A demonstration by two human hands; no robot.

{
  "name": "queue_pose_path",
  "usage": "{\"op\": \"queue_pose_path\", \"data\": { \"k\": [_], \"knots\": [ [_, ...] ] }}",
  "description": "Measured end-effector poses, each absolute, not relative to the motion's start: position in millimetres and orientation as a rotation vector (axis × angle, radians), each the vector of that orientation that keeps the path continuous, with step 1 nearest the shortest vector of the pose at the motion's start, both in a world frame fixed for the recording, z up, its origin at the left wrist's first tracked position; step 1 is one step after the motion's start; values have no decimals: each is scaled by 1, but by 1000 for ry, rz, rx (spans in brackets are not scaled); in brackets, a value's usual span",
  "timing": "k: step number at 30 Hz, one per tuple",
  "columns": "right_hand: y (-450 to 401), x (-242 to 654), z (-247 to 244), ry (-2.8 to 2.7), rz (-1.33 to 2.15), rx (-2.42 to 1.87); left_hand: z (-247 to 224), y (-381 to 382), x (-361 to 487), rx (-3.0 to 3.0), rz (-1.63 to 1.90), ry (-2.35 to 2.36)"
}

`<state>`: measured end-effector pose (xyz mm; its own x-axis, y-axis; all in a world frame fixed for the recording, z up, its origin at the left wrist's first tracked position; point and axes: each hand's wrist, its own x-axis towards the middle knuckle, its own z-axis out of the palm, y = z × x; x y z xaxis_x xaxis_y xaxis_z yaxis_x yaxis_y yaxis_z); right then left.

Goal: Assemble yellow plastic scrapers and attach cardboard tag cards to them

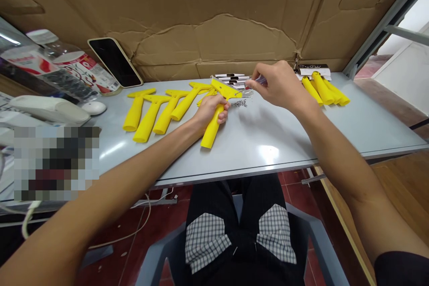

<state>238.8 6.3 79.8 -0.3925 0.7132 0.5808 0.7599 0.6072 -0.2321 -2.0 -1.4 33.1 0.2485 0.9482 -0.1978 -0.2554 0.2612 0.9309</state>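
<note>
My left hand (212,111) is wrapped round the handle of a yellow plastic scraper (212,132), its wide head tilted up toward the back of the table. Closed fingers of my right hand (278,84) grip what looks like a screwdriver (262,80) with a translucent purplish handle, just right of the scraper's head; its tip is too small to make out. Below that head lies a small heap of metal screws (239,103). A row of similar yellow scrapers (163,111) rests left of my left hand. Behind the held scraper are stacked black-and-white packets (231,76).
More yellow handles (323,91) lie at the right beside a black-and-white packet (314,70). A phone (115,62) leans on the cardboard (214,40) behind the table (234,152). Bottles (83,69), a white mouse (94,107) and a white device (50,108) occupy the left side.
</note>
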Motion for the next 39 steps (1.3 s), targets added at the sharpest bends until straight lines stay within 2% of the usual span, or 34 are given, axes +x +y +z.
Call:
{"op": "queue_pose_path", "data": {
  "k": [10,17,25,33,39],
  "knots": [
    [4,242,84,-2210,67,-993,35,-1,-3,916,969,947],
    [3,242,85,-2286,37,-844,33,2,-6,901,940,937],
    [0,250,86,-2211,-113,-1116,34,0,-5,924,981,938],
    [-8,241,95,-2232,77,-997,30,7,-12,967,904,919],
    [-10,239,93,-2275,54,-1011,34,0,-3,911,936,970]
  ]
}}
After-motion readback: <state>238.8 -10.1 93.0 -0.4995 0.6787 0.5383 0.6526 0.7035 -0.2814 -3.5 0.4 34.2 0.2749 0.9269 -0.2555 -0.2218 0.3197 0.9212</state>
